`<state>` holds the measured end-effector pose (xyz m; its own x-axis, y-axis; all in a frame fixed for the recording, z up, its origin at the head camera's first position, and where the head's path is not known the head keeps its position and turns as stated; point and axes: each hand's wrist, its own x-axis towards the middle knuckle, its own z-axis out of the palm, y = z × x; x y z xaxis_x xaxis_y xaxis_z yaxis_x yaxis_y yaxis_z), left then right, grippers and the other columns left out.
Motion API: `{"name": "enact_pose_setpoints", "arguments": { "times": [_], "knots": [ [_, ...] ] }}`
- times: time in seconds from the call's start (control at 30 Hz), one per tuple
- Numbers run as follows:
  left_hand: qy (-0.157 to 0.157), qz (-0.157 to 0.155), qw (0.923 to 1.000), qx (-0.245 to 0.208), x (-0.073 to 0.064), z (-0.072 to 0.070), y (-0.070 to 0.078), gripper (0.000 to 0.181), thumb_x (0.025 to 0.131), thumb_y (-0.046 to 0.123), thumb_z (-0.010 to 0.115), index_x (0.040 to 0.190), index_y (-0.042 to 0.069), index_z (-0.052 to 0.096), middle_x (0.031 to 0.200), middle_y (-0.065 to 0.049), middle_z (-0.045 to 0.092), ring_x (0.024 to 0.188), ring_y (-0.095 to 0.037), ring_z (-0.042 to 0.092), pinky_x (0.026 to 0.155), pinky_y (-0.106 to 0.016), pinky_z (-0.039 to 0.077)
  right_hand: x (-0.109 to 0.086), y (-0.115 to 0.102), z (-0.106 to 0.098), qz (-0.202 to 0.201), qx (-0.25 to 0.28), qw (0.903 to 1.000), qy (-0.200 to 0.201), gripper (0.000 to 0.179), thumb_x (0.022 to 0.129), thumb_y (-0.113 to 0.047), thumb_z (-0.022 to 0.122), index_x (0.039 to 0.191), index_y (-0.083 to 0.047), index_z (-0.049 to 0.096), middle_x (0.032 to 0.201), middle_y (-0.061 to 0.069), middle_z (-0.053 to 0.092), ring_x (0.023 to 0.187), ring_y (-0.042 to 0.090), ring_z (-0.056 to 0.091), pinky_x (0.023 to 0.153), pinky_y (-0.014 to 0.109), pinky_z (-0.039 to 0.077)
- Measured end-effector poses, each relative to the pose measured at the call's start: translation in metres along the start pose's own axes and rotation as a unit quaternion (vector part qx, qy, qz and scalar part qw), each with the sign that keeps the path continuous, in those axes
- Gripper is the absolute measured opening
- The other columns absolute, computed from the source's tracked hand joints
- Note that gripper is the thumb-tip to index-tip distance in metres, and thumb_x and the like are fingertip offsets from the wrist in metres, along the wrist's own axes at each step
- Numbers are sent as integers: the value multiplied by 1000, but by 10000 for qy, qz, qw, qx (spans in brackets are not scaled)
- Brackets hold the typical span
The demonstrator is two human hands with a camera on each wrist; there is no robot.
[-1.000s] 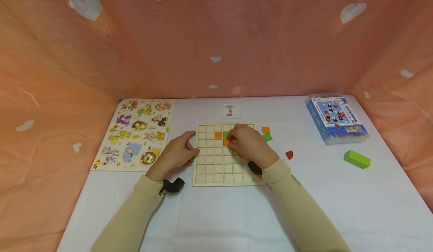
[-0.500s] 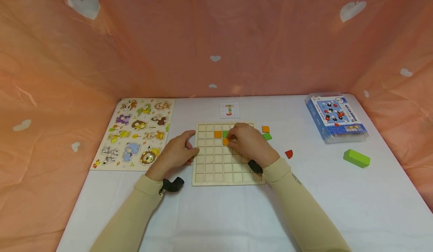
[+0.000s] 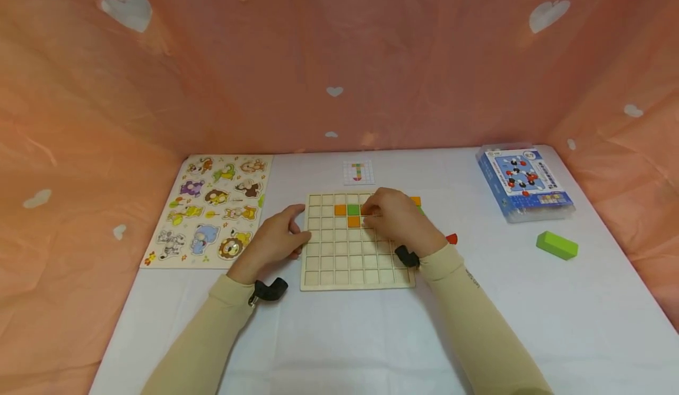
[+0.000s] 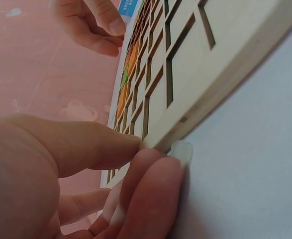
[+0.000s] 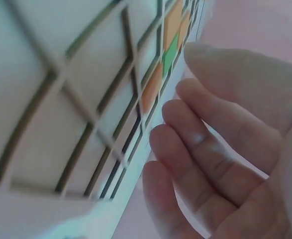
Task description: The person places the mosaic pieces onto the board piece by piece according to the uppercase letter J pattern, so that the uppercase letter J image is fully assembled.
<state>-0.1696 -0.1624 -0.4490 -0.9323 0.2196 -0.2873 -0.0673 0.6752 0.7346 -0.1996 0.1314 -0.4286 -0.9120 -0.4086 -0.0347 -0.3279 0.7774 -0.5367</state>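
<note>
A wooden grid board (image 3: 334,265) lies on the white table. Set in its cells in the head view are an orange tile (image 3: 340,210), a green tile (image 3: 353,210) and a second orange tile (image 3: 353,222) below the green one. Beside the green tile, a third orange tile (image 5: 151,88) shows in the right wrist view. My left hand (image 3: 276,239) pinches the board's left edge between thumb and fingers. My right hand (image 3: 395,221) hovers over the board's upper right, fingers loosely bent and thumb apart, nothing between them. It covers several cells.
Right of the board are a loose orange tile (image 3: 416,201) and a red quarter-round piece (image 3: 452,239), both partly covered. Behind the board lies a pattern card (image 3: 359,172). An animal puzzle (image 3: 212,212) is at left; a boxed set (image 3: 525,183) and green block (image 3: 557,245) at right.
My right hand has drawn slightly right and up from the tiles, uncovering the green tile and the lower orange one. My left hand stays on the board's edge.
</note>
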Motion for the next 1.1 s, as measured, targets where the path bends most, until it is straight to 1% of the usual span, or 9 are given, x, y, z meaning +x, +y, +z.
{"name": "enact_pose_setpoints", "arguments": {
  "times": [0.1, 0.27, 0.47, 0.53, 0.63, 0.8, 0.9, 1.03, 1.1],
  "knots": [
    [-26, -16, 10000, 4, 0, 1, 0, 73, 103, 20, 72, 167, 11, 38, 99, -11, 68, 68, -17, 69, 65, -29, 56, -6, 11, -6, 196, 189, 9996, 122, 20, 98, -19, 76, 115, -10, 82, 113, 5, 75, 102, 24, 69, 96, 44, 59],
    [-20, -55, 10000, 51, 0, 0, 0, 73, 102, 21, 71, 167, 11, 38, 99, -10, 68, 68, -17, 69, 65, -29, 56, -16, 29, -21, 631, 243, 9969, 391, 24, 101, -22, 74, 120, -8, 80, 117, 8, 73, 104, 28, 67, 97, 48, 58],
    [27, -89, 9999, 90, 0, -3, -5, 73, 103, 21, 72, 167, 11, 38, 100, -10, 67, 69, -17, 69, 66, -29, 56, -23, 54, -40, 1009, 149, 9937, 459, 27, 102, -20, 71, 125, -7, 77, 122, 12, 72, 109, 31, 66, 101, 51, 57],
    [40, -68, 9999, 124, 0, -3, -7, 72, 103, 22, 72, 166, 11, 39, 100, -10, 67, 69, -16, 69, 67, -29, 56, -25, 62, -44, 1144, 217, 9921, 460, 27, 103, -20, 69, 125, -7, 77, 124, 12, 72, 111, 32, 66, 101, 51, 57],
    [27, -80, 10000, 26, 0, -3, -8, 72, 103, 22, 73, 166, 13, 39, 101, -10, 67, 69, -16, 69, 66, -29, 56, -29, 70, -50, 1317, 293, 9897, 481, 28, 104, -21, 65, 125, -7, 77, 126, 12, 72, 113, 32, 65, 103, 53, 56],
    [32, -34, 10000, -47, 1, -2, -10, 73, 103, 22, 73, 167, 13, 39, 101, -11, 67, 68, -16, 70, 66, -29, 57, -31, 78, -53, 1434, 447, 9881, 333, 28, 105, -22, 66, 127, -7, 76, 130, 15, 71, 119, 35, 63, 108, 56, 53],
    [39, -76, 9999, -90, 0, -1, -8, 73, 103, 22, 73, 167, 13, 39, 102, -11, 67, 68, -17, 70, 66, -30, 58, -33, 81, -52, 1466, 508, 9877, 187, 28, 105, -21, 68, 127, -7, 76, 132, 15, 71, 121, 35, 62, 112, 57, 52],
    [4, -149, 9997, -176, -1, 1, -4, 73, 102, 23, 73, 167, 15, 39, 102, -11, 67, 69, -18, 70, 66, -31, 59, -39, 83, -52, 1477, 537, 9876, 33, 26, 103, -19, 71, 126, -8, 77, 131, 15, 71, 119, 35, 62, 109, 56, 54],
    [-3, -137, 9998, -169, 0, 1, -3, 73, 102, 23, 73, 167, 15, 39, 102, -11, 67, 70, -18, 70, 66, -31, 59, -42, 82, -52, 1492, 565, 9872, -30, 26, 102, -18, 72, 126, -9, 77, 131, 15, 71, 119, 34, 62, 109, 56, 54]
  ]
}}
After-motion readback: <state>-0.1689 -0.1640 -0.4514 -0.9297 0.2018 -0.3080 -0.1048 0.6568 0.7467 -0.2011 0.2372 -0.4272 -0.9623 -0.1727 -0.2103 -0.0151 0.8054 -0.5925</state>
